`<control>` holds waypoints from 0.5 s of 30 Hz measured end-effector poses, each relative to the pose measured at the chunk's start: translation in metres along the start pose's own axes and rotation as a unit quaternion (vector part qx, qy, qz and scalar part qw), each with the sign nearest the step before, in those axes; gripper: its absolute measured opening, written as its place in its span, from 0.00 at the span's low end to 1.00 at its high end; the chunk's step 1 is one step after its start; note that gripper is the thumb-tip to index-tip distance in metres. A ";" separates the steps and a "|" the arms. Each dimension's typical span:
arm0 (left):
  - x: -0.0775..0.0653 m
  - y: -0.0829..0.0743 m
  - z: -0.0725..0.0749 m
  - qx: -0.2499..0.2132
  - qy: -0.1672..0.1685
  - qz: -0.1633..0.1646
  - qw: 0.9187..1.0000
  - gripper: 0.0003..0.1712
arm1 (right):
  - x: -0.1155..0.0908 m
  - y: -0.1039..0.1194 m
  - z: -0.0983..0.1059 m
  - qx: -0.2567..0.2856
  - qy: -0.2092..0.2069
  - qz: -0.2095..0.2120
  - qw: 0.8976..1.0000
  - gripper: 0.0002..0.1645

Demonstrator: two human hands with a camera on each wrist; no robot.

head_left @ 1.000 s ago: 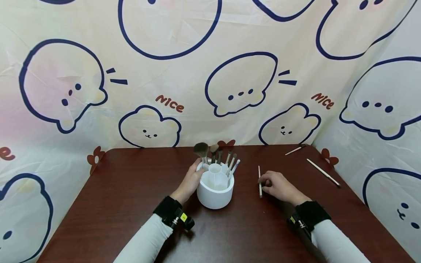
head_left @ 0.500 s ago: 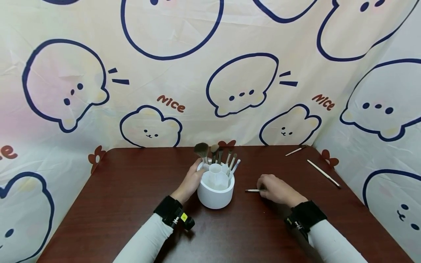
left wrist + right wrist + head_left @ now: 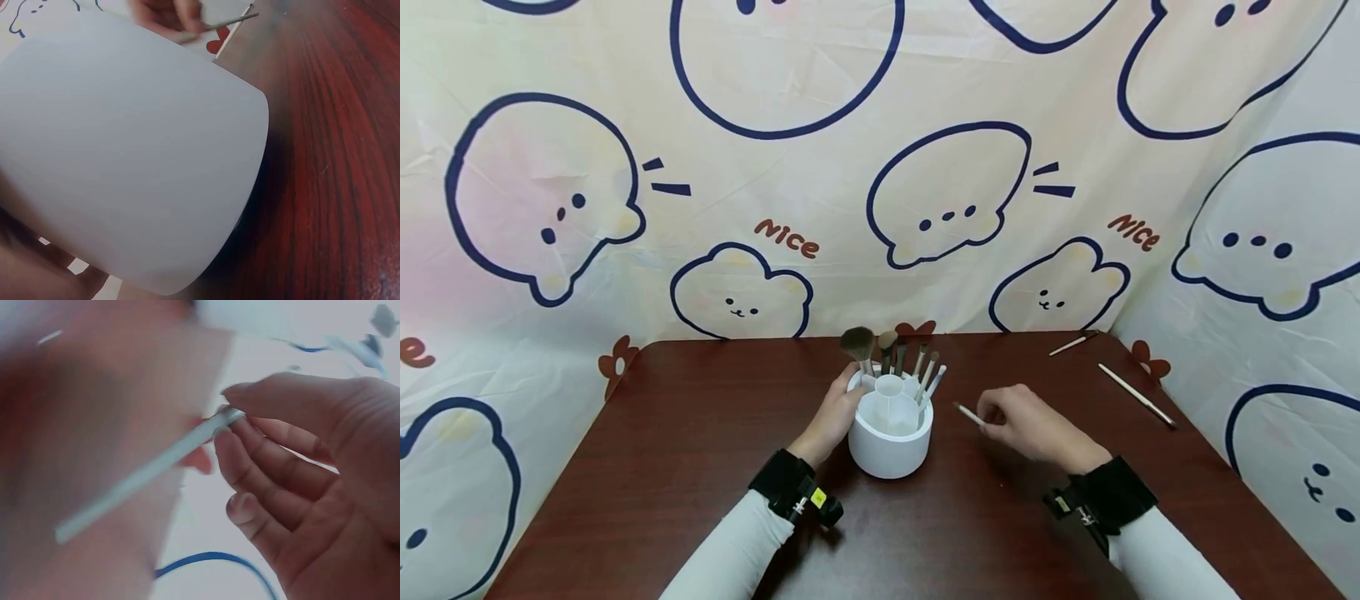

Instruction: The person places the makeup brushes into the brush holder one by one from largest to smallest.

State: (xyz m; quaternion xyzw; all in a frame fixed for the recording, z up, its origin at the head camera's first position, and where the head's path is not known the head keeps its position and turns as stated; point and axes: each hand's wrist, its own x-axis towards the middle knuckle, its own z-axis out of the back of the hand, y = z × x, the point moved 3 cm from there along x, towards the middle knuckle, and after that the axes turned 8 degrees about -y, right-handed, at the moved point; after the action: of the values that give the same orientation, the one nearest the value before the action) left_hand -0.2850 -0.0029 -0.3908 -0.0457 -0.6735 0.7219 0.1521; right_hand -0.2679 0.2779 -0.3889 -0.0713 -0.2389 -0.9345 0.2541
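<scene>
A white round brush holder [image 3: 889, 454] with inner compartments stands on the table, and several makeup brushes [image 3: 857, 342] rise from its back and right side. My left hand [image 3: 833, 412] grips its left side, thumb at the rim; the holder's wall fills much of the left wrist view. To the right of it, my right hand [image 3: 1030, 423] pinches a thin makeup brush [image 3: 967, 413] between thumb and fingertips, raised off the tabletop. In the right wrist view the pale handle [image 3: 144, 472] points away from the fingers; the bristle end is hidden by the hand.
Two more brushes lie on the dark wooden table [image 3: 700, 467]: a long pale one [image 3: 1137, 396] near the right edge and a shorter one [image 3: 1072, 342] at the back right corner. A printed cloth [image 3: 842, 183] hangs behind and on both sides.
My right hand has taken up the thin brush from the table, turned it from lengthwise to crosswise, and lifted it with its end toward the holder. The left hand keeps its place.
</scene>
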 end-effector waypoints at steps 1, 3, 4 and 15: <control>0.000 0.001 0.000 0.000 0.000 0.001 1.000 0.26 | 0.001 0.007 0.006 0.010 -0.017 0.001 1.000 0.08; -0.001 0.001 0.000 -0.003 0.002 0.001 1.000 0.26 | 0.003 0.022 0.018 0.029 -0.056 0.012 0.998 0.08; -0.001 0.001 0.000 -0.003 0.002 0.002 1.000 0.27 | 0.004 0.030 0.024 0.037 -0.074 0.020 0.996 0.08; 0.001 0.003 0.001 -0.008 0.004 -0.002 1.000 0.26 | 0.013 0.090 0.048 0.122 -0.232 0.054 0.964 0.09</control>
State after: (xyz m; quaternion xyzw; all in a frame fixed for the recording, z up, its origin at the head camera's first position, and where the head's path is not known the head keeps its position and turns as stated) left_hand -0.2861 -0.0036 -0.3934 -0.0484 -0.6789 0.7160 0.1552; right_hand -0.2323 0.2269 -0.3068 -0.2672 -0.3991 -0.8412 0.2482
